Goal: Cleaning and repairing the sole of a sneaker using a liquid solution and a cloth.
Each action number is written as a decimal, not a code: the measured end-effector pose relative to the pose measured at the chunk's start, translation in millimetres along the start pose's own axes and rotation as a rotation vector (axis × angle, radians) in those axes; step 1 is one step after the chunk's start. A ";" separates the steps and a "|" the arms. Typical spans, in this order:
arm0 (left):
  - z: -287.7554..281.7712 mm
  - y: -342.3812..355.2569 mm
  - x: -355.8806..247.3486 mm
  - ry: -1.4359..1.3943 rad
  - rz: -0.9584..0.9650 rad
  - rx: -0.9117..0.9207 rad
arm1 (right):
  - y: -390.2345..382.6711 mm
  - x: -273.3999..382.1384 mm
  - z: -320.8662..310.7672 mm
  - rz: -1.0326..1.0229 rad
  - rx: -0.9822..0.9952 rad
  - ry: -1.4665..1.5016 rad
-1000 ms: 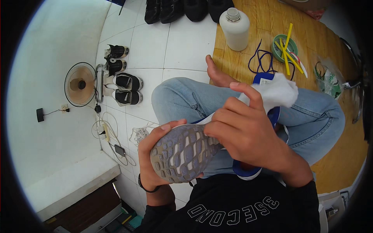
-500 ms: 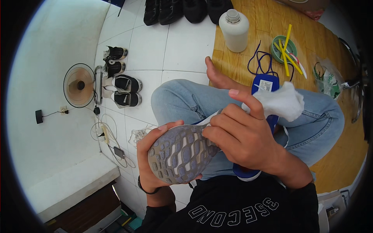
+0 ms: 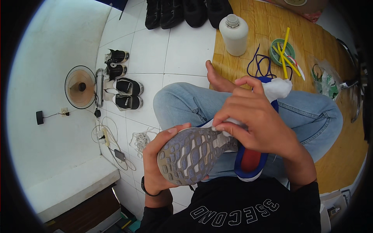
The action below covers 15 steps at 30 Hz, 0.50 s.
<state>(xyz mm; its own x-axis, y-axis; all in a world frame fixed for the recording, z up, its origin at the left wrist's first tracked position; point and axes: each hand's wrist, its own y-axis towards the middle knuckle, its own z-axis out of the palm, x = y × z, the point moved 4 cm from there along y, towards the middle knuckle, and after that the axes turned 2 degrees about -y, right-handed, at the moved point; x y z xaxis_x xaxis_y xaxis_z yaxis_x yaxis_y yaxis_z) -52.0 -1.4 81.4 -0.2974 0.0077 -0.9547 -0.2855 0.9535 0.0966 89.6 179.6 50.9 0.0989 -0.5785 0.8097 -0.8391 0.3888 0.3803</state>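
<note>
My left hand [image 3: 154, 159] grips a running shoe [image 3: 187, 157] by its forefoot, turning the grey, patterned sole up toward me. My right hand [image 3: 254, 116] is closed on a soft white cloth [image 3: 278, 89]. Part of the cloth sticks out past the knuckles, and a fold under the thumb presses against the edge of the sole near its middle. The shoe's upper is mostly hidden behind the sole. In my lap, partly covered by my right hand and the cloth, lies a blue shoe [image 3: 250, 160] with a red insole.
On the wood-patterned floor stand a white bottle [image 3: 234, 35] and a green bowl [image 3: 276, 56] with yellow sticks, beside blue laces [image 3: 264, 66]. White laces [image 3: 140, 143] lie on the tiles. Farther left are black-and-white shoes [image 3: 128, 93], a fan [image 3: 81, 87] and a power strip [image 3: 104, 136].
The shoe has shifted slightly right. My right hand has turned, bringing thumb and cloth onto the sole's edge, while the loose end of the cloth dropped left. The red insole has come into view.
</note>
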 end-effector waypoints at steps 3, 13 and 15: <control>-1.2 -1.6 -1.3 -0.023 0.044 -0.039 | -1.0 14.1 5.5 -0.042 -0.024 -0.046; 5.4 -5.1 -4.1 0.025 0.021 -0.033 | -4.3 27.3 17.4 -0.090 0.029 -0.267; 1.5 -2.4 -2.4 0.070 -0.024 -0.076 | -11.8 23.5 19.9 0.017 -0.184 -0.265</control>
<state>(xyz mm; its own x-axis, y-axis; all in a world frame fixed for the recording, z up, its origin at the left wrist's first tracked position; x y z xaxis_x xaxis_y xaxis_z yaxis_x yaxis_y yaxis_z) -49.3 -3.3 83.0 -0.3516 -0.0384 -0.9354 -0.3610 0.9274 0.0976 91.2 147.1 56.5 -0.0767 -0.7280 0.6813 -0.7266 0.5087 0.4618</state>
